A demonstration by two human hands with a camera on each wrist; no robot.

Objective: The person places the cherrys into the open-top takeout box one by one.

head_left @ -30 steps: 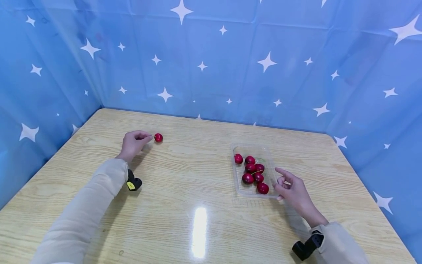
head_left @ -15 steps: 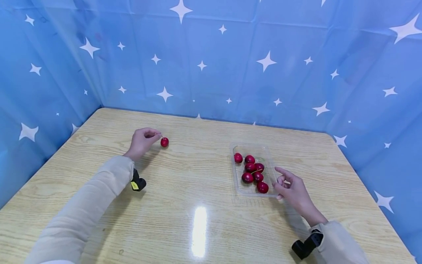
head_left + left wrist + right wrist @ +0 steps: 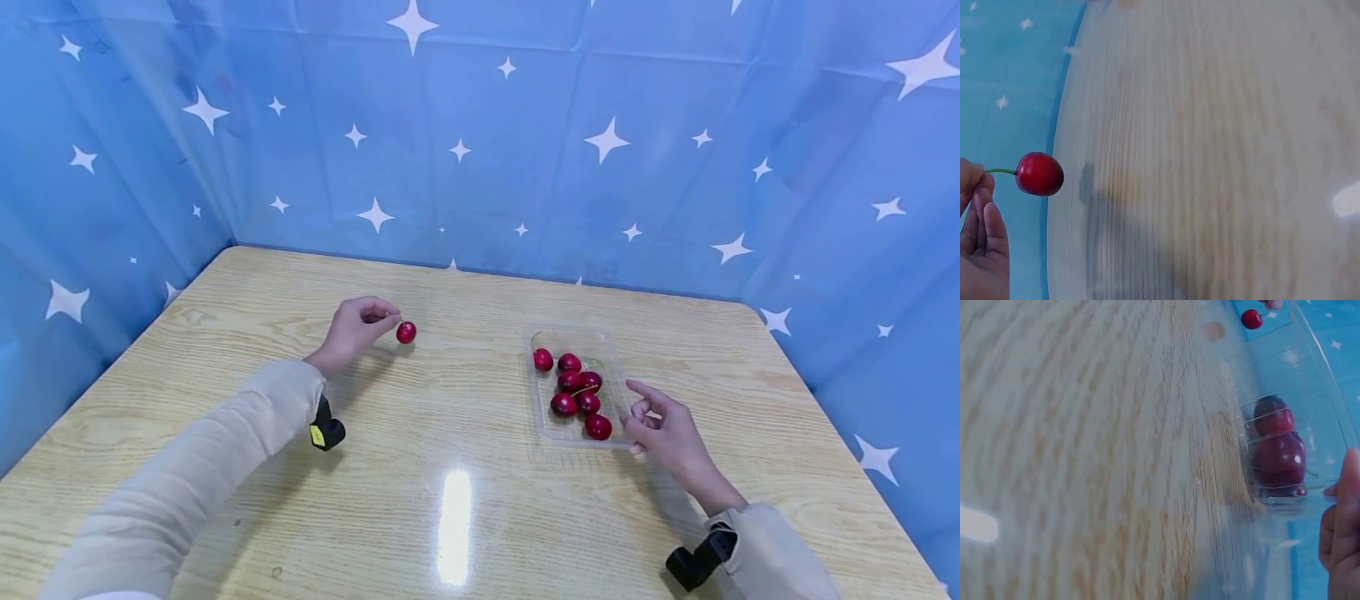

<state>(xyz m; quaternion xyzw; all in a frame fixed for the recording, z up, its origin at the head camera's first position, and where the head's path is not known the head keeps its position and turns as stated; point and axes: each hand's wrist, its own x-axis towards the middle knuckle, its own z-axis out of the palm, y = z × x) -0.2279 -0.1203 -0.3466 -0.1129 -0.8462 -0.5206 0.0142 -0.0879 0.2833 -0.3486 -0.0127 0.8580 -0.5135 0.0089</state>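
Left hand (image 3: 352, 327) pinches green stem (image 3: 1000, 170) of single cherry (image 3: 406, 332); fruit hangs just off fingertips at 3 o'clock, above wooden table (image 3: 450, 517). Clear plastic tray (image 3: 542, 423) well apart at 3 o'clock of cherry, holding six more cherries (image 3: 573, 390). Right hand (image 3: 670, 433) at tray's 4 o'clock corner, fingers loosely spread, touching rim, gripping nothing. Judgement: cherry light, smooth, slippery, bruises under squeeze; stem thin, may snap. Best hold: gentle pinch on stem near fruit.
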